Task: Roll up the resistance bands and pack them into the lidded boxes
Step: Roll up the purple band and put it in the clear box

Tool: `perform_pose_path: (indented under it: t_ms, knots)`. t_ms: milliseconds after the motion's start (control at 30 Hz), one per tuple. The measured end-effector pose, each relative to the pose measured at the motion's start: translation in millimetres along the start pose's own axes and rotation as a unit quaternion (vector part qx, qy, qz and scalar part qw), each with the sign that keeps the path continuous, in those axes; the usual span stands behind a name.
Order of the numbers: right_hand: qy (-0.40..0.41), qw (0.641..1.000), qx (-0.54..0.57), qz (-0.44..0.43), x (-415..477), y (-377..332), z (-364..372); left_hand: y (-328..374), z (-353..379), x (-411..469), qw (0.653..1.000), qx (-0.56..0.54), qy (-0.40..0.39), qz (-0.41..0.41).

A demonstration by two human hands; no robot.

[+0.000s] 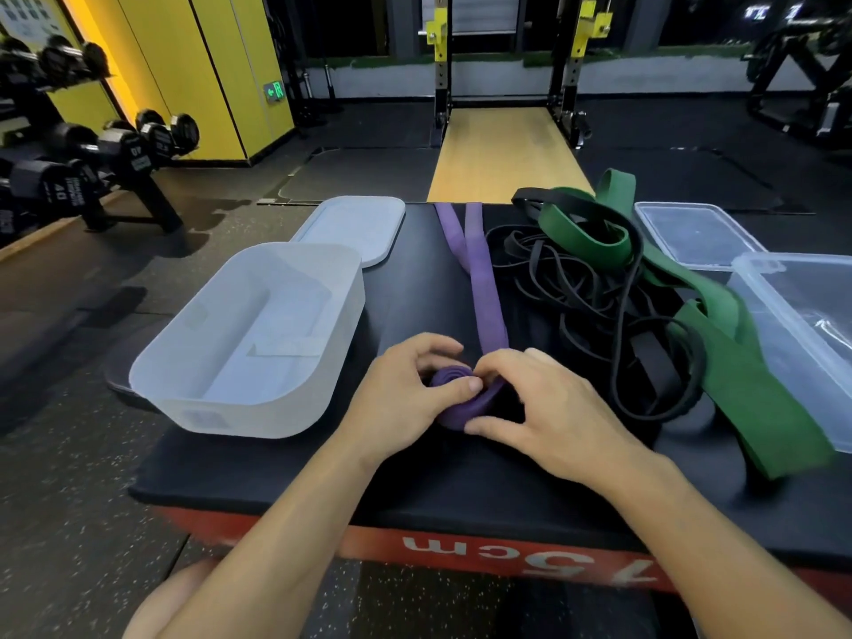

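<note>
Left hand and right hand both curl around a half-rolled purple band. Its loose length runs far across the black platform.

Left hand and right hand pinch purple band, apparently part-rolled.

The purple band is part coiled at its near end. Black bands and green bands are heaped right of it. A white box and a clear box are left open.

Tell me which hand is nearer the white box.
Left. The left hand sits just right of the white box, on the purple roll; the right hand lies farther right, beyond it.
</note>
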State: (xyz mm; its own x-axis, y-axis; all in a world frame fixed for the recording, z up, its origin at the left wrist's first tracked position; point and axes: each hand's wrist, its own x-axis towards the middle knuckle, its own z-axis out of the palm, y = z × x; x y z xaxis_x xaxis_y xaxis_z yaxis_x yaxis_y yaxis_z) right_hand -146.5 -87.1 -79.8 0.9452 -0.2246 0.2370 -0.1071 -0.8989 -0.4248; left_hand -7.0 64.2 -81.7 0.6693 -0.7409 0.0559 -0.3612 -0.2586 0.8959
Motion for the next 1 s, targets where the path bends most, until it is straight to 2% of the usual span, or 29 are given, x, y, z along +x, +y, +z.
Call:
perform_pose_path:
  t_ms: [233,400,633,800,1000]
  knots:
    - [0.026,0.998,0.031,-0.037,-11,8,7,-3,2,-1,1.0,-0.002,0.026,0.008]
    - [-0.001,0.995,0.027,-0.101,-18,22,-1,-2,1,-1,1.0,0.013,0.018,0.005]
    - [0.06,0.996,0.042,-0.049,-3,26,3,-4,0,-2,0.999,0.003,-0.019,0.033]
    - [0.016,0.997,-0.014,-0.076,0,27,3,-9,-2,-3,0.996,-0.037,-0.022,0.072]
    - [0.038,0.995,-0.011,-0.095,-4,28,3,-6,-6,-9,0.991,-0.097,-0.056,0.068]
